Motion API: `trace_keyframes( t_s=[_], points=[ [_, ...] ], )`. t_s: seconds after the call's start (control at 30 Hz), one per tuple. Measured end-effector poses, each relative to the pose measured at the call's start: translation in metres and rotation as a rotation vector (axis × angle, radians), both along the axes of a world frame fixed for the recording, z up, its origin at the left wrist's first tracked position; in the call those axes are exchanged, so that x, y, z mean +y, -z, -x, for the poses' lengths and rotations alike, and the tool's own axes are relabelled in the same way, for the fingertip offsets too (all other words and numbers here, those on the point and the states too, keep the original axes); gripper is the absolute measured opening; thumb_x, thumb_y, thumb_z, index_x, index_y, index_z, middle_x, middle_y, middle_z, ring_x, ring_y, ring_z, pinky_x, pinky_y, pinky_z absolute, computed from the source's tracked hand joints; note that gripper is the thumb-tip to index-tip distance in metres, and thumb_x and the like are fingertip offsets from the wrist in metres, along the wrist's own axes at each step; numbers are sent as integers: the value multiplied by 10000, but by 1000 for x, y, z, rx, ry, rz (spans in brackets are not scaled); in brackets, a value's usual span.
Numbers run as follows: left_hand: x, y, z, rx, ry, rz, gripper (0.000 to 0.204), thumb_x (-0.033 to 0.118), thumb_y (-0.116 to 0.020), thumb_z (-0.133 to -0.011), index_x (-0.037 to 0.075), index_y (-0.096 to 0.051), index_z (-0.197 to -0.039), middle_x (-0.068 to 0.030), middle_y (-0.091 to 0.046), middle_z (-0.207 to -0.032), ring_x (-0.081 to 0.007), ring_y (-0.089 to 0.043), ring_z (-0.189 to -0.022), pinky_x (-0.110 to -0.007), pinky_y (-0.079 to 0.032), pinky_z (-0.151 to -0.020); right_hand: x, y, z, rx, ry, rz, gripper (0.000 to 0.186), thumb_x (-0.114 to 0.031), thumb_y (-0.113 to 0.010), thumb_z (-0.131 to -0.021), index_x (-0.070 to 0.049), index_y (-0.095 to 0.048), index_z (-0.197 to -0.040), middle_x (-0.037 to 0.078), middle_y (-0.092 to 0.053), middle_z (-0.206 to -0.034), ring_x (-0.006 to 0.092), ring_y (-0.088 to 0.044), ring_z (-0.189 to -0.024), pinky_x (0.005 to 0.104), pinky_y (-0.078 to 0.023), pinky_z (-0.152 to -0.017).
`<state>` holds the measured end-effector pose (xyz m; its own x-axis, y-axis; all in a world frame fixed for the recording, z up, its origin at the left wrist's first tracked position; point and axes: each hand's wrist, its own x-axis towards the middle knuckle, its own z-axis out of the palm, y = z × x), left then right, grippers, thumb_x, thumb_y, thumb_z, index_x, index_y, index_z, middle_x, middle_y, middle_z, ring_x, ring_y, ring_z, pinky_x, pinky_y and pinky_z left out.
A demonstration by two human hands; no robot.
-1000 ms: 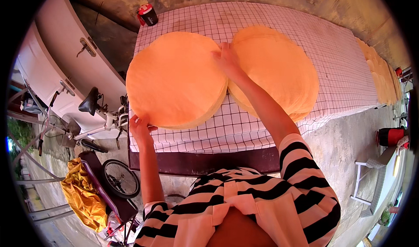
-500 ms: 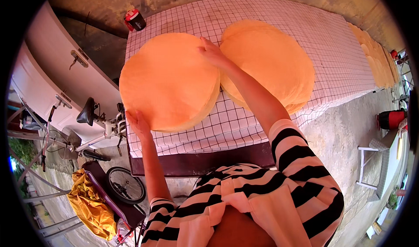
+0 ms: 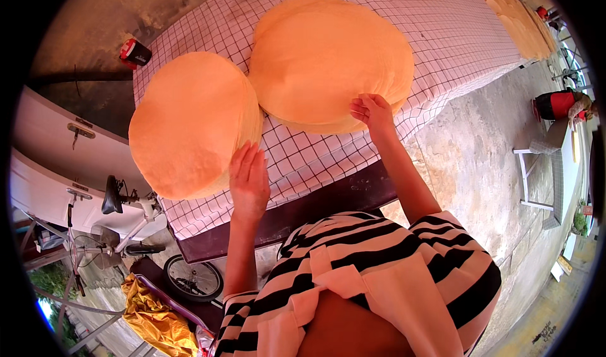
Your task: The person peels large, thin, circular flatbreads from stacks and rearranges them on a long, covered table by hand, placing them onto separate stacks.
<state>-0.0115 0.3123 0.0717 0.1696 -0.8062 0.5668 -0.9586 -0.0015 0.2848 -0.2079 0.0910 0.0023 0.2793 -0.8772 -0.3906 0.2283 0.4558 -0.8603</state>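
Two thick stacks of thin, round, pale-yellow sheets like flatbreads lie side by side on a checked cloth point(image 3: 297, 148). My left hand point(image 3: 250, 183) is at the near right side of the left stack point(image 3: 189, 120). Its fingers are stretched out and touch or nearly touch the layered edge. Over the near edge of the right stack point(image 3: 328, 60) is my right hand point(image 3: 374, 112), its fingers loosely bent and nothing visible in them. Whether those fingertips touch the top sheet is hard to tell.
A dark cup with a red top point(image 3: 135, 53) stands at the cloth's far left corner. More round sheets point(image 3: 514, 19) lie beyond the cloth's right end. A bicycle saddle point(image 3: 112, 195) and a yellow cover point(image 3: 154, 316) are at the left. Another person point(image 3: 562, 104) is at the far right.
My right hand has left the left stack's far right edge and moved over the right stack's near edge. My left hand has shifted from the left stack's near left to its right side. The view has turned.
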Motion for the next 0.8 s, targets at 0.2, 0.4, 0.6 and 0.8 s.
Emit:
trace_keyframes(
  t_s=[0.2, 0.4, 0.6, 0.8],
  points=[
    [-91, 61, 49, 5, 209, -64, 200, -2, -579, -746, -45, -579, -941, -166, -580, -1040, -312, -535, -1020, -400, -444, -870, 9, 25, 27, -80, 42, -67, 211, -140, -516, -883, 29, -481, -1004, 125, -580, -957, 190, -597, -842, 295, -500, -732],
    [-145, 85, 75, -39, 214, -151, 310, 53, -624, -735, -45, -542, -1018, -170, -520, -1137, -321, -478, -1094, -399, -403, -917, 8, 25, 25, -91, 35, -131, 202, -117, -541, -858, 15, -499, -1006, 92, -584, -942, 170, -594, -870, 269, -481, -754],
    [-159, 92, 90, -103, 118, -251, 543, 104, -669, -694, -65, -440, -1156, -194, -411, -1260, -337, -342, -1223, -451, -315, -974, 4, 30, 31, -114, -46, -203, 214, -138, -579, -829, -32, -538, -1011, 26, -576, -922, 103, -542, -803, 251, -435, -723],
    [-163, 103, 73, -255, 79, -177, 471, 60, -609, -693, -54, -462, -1125, -203, -458, -1199, -345, -406, -1162, -468, -346, -924, 0, 15, 31, -113, -83, -154, 228, -143, -583, -824, -56, -548, -1032, 2, -568, -936, 92, -524, -822, 244, -405, -732]
  ],
)
